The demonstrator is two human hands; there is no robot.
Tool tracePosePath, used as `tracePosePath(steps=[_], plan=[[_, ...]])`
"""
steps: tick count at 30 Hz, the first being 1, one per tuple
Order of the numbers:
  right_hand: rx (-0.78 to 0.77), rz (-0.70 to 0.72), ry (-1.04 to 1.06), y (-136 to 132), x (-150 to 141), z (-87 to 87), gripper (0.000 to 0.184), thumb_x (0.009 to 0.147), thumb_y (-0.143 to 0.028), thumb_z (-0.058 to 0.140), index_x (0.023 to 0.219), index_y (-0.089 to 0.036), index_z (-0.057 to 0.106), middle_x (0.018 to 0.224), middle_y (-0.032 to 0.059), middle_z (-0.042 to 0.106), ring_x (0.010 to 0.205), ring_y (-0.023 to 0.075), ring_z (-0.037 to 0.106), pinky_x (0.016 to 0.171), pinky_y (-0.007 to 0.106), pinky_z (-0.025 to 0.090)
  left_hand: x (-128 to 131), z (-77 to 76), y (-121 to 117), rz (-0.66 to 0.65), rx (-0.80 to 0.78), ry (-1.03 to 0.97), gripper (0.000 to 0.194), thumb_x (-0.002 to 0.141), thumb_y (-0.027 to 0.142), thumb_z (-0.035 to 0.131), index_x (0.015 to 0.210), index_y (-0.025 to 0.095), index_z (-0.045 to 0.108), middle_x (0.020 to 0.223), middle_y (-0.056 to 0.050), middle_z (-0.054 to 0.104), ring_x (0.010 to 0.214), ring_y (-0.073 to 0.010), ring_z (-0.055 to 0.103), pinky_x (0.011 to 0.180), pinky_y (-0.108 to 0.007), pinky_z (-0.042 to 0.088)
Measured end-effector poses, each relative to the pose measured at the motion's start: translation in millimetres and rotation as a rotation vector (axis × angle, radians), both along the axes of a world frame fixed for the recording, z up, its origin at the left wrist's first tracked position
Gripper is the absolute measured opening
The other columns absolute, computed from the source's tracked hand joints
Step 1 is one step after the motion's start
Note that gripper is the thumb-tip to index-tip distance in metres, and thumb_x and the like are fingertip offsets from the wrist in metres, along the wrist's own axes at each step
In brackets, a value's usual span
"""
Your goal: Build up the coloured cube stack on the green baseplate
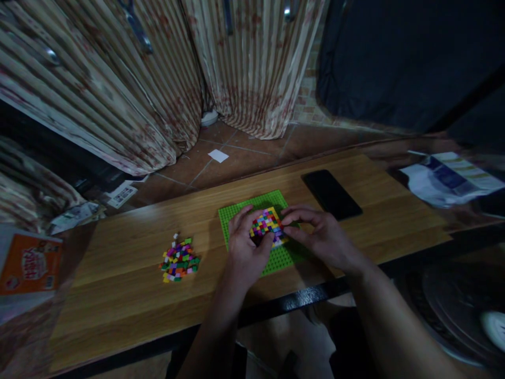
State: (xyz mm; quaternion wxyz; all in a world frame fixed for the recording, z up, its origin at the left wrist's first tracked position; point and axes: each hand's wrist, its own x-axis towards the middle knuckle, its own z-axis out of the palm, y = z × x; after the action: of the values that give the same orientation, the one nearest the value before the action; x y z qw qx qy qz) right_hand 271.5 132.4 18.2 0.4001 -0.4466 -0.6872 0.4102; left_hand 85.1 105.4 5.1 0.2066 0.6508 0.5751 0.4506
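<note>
A green studded baseplate (276, 266) lies on the wooden table, slightly turned. On its middle sits a block of small multicoloured toy bricks (269, 220) packed edge to edge, with yellow along part of its border. My left hand (242, 242) rests over the left side of this block, thumb and forefinger apart on either side of some bricks, and it hides part of them. At the block's right edge, my right hand (315, 234) has thumb and forefinger brought close together. Whatever sits between those fingertips is too small to make out.
A loose pile of coloured bricks (179, 260) lies left on the table (130, 273). A black phone (331, 193) lies behind my right hand. Beyond the table are an orange package (31, 263), a white-and-blue packet (453, 179) and striped curtains (252, 68).
</note>
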Motion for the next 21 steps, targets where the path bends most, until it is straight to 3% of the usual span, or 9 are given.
tracePosePath(steps=[7,12,21], plan=[[-0.105,-0.143,0.008,1.8,0.4,0.3,0.018,0.083,-0.038,0.069,0.088,-0.021,0.07,0.088,0.0023,0.071,0.081,0.0182,0.065,0.075,0.031,0.049,-0.7,1.2,-0.9,-0.002,-0.003,-0.026,0.04,0.081,0.017,0.068,0.12,0.022,0.065,0.135,-0.01,0.058,0.131,-0.028,0.051,0.112,-0.05,0.04],[-0.236,-0.077,0.015,1.8,-1.0,1.2,0.023,0.082,-0.043,0.068,0.084,-0.02,0.069,0.079,0.0009,0.069,0.069,0.0152,0.06,0.063,0.028,0.045,0.8,2.6,-0.9,-0.01,-0.016,-0.025,0.043,0.078,0.022,0.073,0.12,0.022,0.065,0.135,-0.011,0.058,0.13,-0.029,0.051,0.111,-0.05,0.04],[-0.381,-0.013,0.012,3.5,-0.9,0.8,0.03,0.075,-0.049,0.073,0.081,-0.019,0.07,0.08,0.001,0.069,0.073,0.0166,0.059,0.07,0.031,0.044,6.2,-1.9,0.8,0.052,-0.02,-0.045,0.039,0.077,0.02,0.074,0.116,0.022,0.069,0.132,-0.011,0.06,0.126,-0.0281,0.053,0.11,-0.049,0.041]])
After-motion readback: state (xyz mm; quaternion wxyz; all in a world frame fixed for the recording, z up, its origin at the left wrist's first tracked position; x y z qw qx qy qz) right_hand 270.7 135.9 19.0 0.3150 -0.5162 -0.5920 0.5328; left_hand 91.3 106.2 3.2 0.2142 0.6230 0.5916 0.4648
